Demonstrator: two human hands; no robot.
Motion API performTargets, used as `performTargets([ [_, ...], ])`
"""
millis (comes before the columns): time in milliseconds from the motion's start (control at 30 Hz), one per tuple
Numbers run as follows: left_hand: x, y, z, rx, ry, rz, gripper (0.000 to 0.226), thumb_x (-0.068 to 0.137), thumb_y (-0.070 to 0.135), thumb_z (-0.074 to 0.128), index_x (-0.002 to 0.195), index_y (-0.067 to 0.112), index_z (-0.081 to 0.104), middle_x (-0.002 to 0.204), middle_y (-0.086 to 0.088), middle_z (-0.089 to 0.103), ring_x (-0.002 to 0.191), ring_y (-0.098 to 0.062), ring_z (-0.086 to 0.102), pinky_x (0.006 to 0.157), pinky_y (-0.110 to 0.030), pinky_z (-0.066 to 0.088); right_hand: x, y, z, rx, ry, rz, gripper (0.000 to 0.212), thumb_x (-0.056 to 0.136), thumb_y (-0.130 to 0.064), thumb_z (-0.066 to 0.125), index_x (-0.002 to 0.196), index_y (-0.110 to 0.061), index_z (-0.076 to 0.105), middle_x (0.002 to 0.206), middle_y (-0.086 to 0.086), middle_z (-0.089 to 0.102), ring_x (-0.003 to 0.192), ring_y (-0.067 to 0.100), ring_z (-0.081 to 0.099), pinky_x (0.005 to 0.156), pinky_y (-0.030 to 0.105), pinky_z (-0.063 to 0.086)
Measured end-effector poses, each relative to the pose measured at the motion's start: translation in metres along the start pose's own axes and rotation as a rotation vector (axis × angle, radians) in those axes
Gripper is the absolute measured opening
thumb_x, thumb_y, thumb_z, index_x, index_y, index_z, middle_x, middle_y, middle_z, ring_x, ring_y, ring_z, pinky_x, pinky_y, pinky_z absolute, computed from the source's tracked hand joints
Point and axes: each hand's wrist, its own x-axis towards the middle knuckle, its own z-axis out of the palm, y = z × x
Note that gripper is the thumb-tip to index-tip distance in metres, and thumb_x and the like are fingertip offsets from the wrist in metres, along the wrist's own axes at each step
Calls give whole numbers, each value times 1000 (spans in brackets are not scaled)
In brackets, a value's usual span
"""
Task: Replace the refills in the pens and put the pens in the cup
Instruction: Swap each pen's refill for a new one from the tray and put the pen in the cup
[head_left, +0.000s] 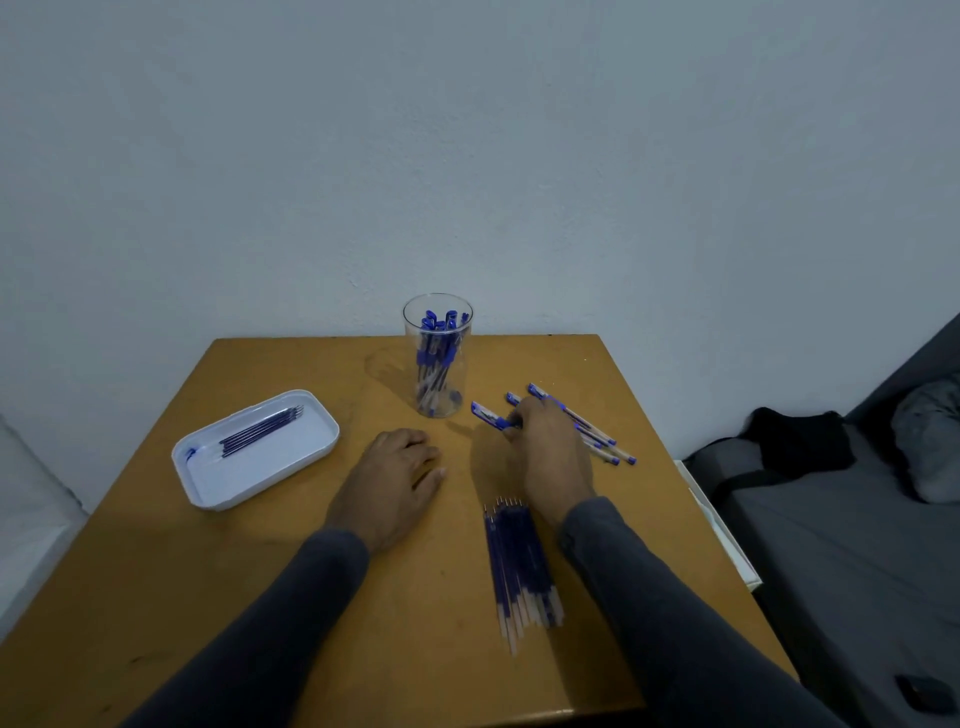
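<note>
right now the right hand (548, 447) sits on the loose pens (597, 436) lying on the table (260, 597) just right of the clear cup (438, 358), and its fingers look curled round one capped pen (488, 414) at the near-left edge of that group; how firm the pinch is, i cannot tell. the left hand (395, 478) rests flat on the table, fingers relaxed, holding nothing. a bundle of fresh refills (522, 566) lies beside the right wrist, and a white tray (208, 493) off to the left holds a few thin dark refills (262, 430), probably the used ones. the cup already stands upright with several pens in it.

likely trouble: the sleeve is nearly touching the refill bundle, so drawing the arm back carelessly could scatter it or roll some off the table edge. lifting one pen from the pile may drag its neighbours along. the cup is tall and close, so a knock from the knuckles could tip it.
</note>
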Motion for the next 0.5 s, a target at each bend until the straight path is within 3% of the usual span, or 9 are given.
performTargets([
  [100,-17,1,-2,-38,22,6,36,100,41,56,131,27,66,143,12,50,131,-6,41,113,-34,39,-15,-27,-3,125,-5,8,15,98,-23,64,112,-22,59,98,-1,65,84,16,62,74,37,57],
  [200,-36,1,-9,-83,10,-16,31,98,31,61,128,30,67,138,15,53,126,-4,46,110,-35,43,-36,-51,-4,375,-107,-47,42,95,-16,64,134,-27,52,90,-1,64,78,12,61,62,27,52],
  [300,-57,0,-18,-240,57,-51,30,98,15,58,120,33,67,119,18,61,110,1,57,100,-30,51,-54,-68,-2,651,-282,-17,66,93,-15,66,148,-38,40,77,1,64,64,11,60,52,20,45],
  [400,-78,-7,-30,-406,136,-143,37,99,5,52,111,37,68,108,25,65,105,7,60,98,-25,52,-66,-74,11,842,-370,63,55,90,-13,70,137,-31,48,75,9,70,57,25,64,41,30,45],
  [500,-95,-13,-39,-485,172,-155,30,101,13,54,114,33,72,103,23,72,100,5,66,90,-24,55,-80,-78,21,1033,-402,158,34,95,-9,68,121,-21,50,76,17,73,61,35,61,37,30,44],
])
